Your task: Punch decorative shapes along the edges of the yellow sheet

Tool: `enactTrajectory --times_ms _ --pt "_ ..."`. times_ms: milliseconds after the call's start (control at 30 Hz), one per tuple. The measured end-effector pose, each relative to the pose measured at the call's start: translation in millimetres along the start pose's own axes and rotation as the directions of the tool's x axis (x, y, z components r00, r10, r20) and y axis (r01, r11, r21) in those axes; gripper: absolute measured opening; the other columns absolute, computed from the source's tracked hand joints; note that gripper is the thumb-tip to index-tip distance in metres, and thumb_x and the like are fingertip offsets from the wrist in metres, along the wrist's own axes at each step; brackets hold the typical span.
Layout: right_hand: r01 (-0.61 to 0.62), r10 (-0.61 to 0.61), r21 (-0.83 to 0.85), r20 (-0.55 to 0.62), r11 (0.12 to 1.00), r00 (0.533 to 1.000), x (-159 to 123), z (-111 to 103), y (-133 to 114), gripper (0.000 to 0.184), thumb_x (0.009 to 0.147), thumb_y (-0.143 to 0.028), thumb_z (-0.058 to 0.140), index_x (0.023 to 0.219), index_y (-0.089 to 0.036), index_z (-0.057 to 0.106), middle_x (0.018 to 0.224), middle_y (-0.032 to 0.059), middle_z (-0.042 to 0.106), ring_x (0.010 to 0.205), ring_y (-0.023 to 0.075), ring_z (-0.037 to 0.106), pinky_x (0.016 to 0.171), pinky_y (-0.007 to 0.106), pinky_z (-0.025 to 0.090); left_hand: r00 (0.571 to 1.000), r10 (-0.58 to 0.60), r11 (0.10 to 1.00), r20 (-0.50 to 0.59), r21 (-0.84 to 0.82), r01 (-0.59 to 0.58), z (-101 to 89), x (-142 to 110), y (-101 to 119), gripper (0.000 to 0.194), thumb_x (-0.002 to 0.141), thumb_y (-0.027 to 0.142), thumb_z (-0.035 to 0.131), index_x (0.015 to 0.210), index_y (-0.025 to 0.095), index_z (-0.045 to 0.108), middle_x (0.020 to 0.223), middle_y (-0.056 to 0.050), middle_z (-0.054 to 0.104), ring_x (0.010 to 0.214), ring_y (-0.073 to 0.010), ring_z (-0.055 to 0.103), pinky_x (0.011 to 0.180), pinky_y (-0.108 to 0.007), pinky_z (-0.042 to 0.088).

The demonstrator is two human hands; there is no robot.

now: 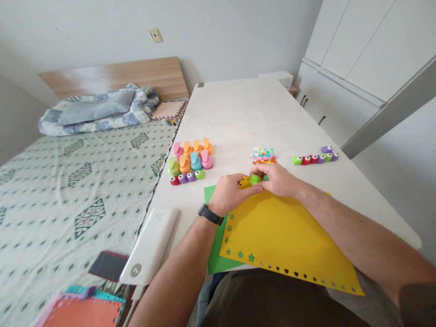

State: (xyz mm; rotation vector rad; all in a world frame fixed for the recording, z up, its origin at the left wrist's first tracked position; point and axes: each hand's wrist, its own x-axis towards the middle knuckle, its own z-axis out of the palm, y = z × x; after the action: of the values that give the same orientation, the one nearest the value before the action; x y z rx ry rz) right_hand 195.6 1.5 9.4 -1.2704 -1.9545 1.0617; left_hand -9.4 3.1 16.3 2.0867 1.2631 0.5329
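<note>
My right hand (279, 180) grips a small green craft punch (254, 180) at the far edge of a yellow paper sheet (282, 227). My left hand (231, 193) is closed on the sheet's far left part, its thumb reaching toward the punch; its other fingers are partly hidden. Flower, star and heart shapes are cut along the sheet's left and near edges. Beneath it, a green sheet (218, 264) shows at the left. Beyond my hands lies a pile of colourful paper cut-outs (263, 153).
Large lever punches (190, 159) and a row of small punches (186, 177) stand at the left on the white table (235, 109). More small punches (315, 159) stand at the right. A white power bank (150, 245) with a cable lies by the left edge, beside the bed (98, 181).
</note>
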Motion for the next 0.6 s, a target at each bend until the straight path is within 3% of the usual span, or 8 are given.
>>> enactTrajectory --times_ms 467,600 --pt "-0.013 0.010 -0.059 -0.043 0.998 0.999 2.1 1.9 -0.8 0.018 0.073 -0.018 0.070 0.092 -0.019 0.069 0.078 0.0001 0.068 0.072 0.0149 0.058 0.069 0.028 0.044 0.998 0.064 0.996 -0.009 0.061 -0.063 2.5 2.8 -4.3 0.051 0.085 0.062 0.059 0.064 0.016 0.062 0.056 0.003 0.045 0.056 -0.0098 0.035 0.054 -0.028 0.021" --pt "0.009 -0.011 -0.033 -0.056 0.999 0.998 0.7 -0.1 -3.7 0.020 0.074 -0.017 0.068 0.094 -0.019 0.069 0.081 0.0007 0.068 0.074 0.0152 0.059 0.071 0.028 0.045 0.999 0.044 0.999 -0.030 0.027 -0.043 1.2 3.0 -3.1 0.048 0.083 0.063 0.061 0.070 0.017 0.063 0.058 0.004 0.048 0.057 -0.0101 0.039 0.054 -0.026 0.023"
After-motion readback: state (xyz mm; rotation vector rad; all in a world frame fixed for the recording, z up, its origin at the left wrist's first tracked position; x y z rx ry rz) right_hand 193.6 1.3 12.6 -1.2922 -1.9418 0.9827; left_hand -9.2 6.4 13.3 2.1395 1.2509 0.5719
